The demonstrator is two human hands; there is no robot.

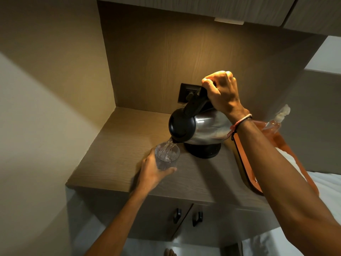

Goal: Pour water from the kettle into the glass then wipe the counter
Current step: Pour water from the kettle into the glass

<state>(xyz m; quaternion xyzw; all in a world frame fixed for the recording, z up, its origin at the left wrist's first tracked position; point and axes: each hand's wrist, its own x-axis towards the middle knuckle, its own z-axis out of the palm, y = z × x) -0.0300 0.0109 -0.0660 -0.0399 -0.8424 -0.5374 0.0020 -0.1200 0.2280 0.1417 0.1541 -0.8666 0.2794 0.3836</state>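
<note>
A steel kettle (206, 124) with a black lid and handle is tipped to the left above its black base (204, 149). My right hand (221, 91) grips the handle from above. Water runs from the spout into a clear glass (167, 156), which my left hand (154, 170) holds on the wooden counter (118, 148). The glass is partly filled.
An orange tray or bag (247, 163) lies on the counter's right side under my right forearm, with a clear plastic bag (276, 121) behind it. A black wall socket (186, 93) sits behind the kettle. Cabinet doors with black handles (186, 216) are below; an upper cabinet hangs overhead.
</note>
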